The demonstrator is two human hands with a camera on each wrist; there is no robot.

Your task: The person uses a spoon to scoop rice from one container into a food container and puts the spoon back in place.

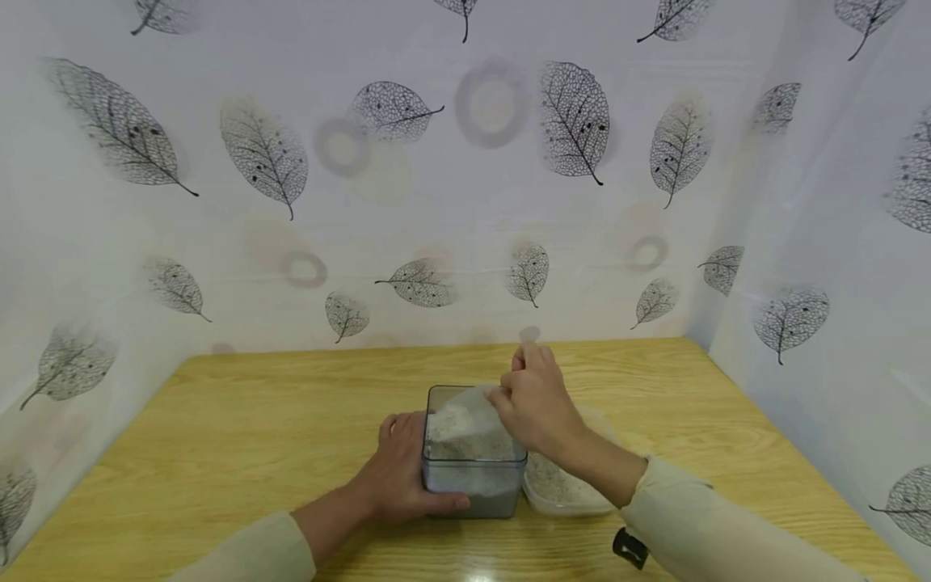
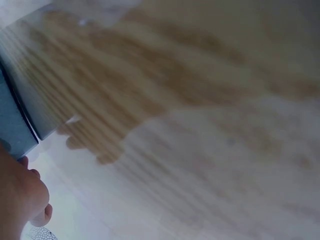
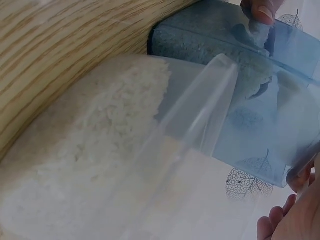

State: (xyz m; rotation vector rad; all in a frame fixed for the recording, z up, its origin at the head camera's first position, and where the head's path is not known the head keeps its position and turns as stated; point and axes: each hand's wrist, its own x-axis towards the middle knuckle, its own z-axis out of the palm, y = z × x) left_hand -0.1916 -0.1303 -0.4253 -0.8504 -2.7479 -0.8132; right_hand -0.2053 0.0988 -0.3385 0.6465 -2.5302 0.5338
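A clear grey-blue square container (image 1: 473,489) with white rice (image 1: 469,440) inside stands upright on the table. My left hand (image 1: 403,469) grips it from the left, thumb across the front and fingers along the side. Over its open top my right hand (image 1: 538,400) pinches a translucent rounded scoop (image 1: 473,400), tilted into the container; its exact shape is hard to make out. In the right wrist view, the scoop (image 3: 295,117) appears through the container wall near my fingers. Beside the container, partly under my right forearm, sits a clear plastic tub (image 1: 567,508) holding more rice (image 3: 110,125).
The wood-grain table (image 1: 291,420) has a leaf-printed sheet (image 1: 465,202) behind it and at both sides. A small black clip-like object (image 1: 629,548) is beside the right sleeve (image 1: 698,517).
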